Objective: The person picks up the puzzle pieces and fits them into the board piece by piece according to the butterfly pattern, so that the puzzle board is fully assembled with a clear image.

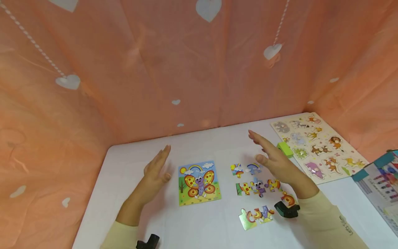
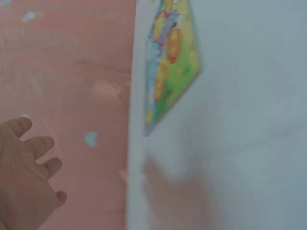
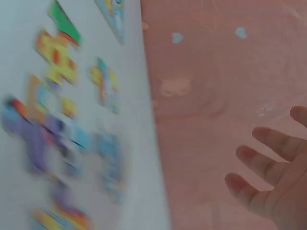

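Both hands are raised over the white table with fingers extended and palms facing each other, holding nothing. My left hand is to the left of a square butterfly picture board, which lies flat with a rainbow and sun printed on it. To the right of that board, my right hand hovers by loose puzzle pieces. These lie in rough rows: a sun piece, a rainbow piece, several butterfly pieces in the middle, and a green corner piece lower down. The right wrist view shows the pieces blurred.
A wooden animal puzzle board lies at the back right, with a bright green block by its left edge. A printed box stands at the right edge. Orange cloth with white hearts hangs behind the table.
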`<state>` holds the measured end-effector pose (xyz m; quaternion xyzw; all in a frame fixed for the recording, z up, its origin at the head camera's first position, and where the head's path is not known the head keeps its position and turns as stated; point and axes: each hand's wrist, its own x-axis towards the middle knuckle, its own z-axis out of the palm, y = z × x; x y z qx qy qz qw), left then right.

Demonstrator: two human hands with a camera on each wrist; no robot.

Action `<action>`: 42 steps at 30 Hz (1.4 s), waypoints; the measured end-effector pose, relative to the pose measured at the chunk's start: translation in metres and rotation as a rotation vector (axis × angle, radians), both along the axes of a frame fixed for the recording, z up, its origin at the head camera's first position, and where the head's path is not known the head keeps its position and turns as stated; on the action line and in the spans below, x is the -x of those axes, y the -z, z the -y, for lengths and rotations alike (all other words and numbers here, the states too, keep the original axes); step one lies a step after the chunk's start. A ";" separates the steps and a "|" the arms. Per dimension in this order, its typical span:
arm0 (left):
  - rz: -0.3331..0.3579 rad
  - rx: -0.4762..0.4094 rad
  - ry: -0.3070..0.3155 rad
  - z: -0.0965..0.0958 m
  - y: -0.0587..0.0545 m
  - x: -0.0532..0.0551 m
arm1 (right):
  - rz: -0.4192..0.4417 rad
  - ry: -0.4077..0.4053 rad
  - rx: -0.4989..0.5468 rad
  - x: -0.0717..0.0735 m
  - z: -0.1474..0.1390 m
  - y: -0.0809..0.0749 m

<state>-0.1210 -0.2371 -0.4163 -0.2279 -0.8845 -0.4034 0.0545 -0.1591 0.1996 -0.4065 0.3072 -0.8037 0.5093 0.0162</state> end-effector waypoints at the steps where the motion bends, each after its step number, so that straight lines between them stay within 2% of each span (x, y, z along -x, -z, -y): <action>1: 0.018 -0.051 0.007 0.000 0.006 0.000 | 0.028 -0.006 0.042 0.001 0.002 0.008; 4: 0.095 -0.206 0.037 0.000 0.025 0.001 | 0.146 -0.011 0.127 0.003 0.009 0.031; 7: 0.186 -0.304 0.041 -0.001 0.044 -0.001 | 0.259 0.007 0.161 0.006 0.012 0.052; 10: 0.241 -0.319 -0.012 -0.003 0.063 -0.003 | 0.322 0.055 0.148 0.009 0.013 0.069; 13: 0.248 -0.315 -0.056 -0.006 0.077 -0.002 | 0.327 0.104 0.087 0.013 0.013 0.080; 15: 0.233 -0.275 -0.071 -0.008 0.082 0.000 | 0.307 0.126 0.022 0.013 0.014 0.083; 17: 0.237 -0.214 -0.085 -0.009 0.083 0.002 | 0.263 0.141 -0.079 0.014 0.016 0.085; 20: 0.272 -0.046 -0.143 -0.011 0.080 0.003 | 0.157 0.139 -0.219 0.014 0.020 0.086; 23: 0.329 0.087 -0.192 -0.010 0.077 0.001 | 0.077 0.150 -0.297 0.013 0.024 0.088; 24: 0.336 0.121 -0.192 -0.009 0.076 0.000 | 0.070 0.155 -0.295 0.013 0.026 0.088; 27: 0.311 0.198 -0.124 -0.005 0.075 0.002 | 0.095 0.181 -0.256 0.012 0.028 0.089; 31: 0.263 0.267 -0.033 -0.003 0.073 0.002 | 0.122 0.198 -0.213 0.011 0.029 0.087; 36: 0.270 0.293 -0.045 -0.005 0.075 0.001 | 0.134 0.199 -0.240 0.010 0.029 0.084; 42: 0.251 0.297 -0.063 -0.006 0.078 0.000 | 0.158 0.198 -0.210 0.008 0.030 0.085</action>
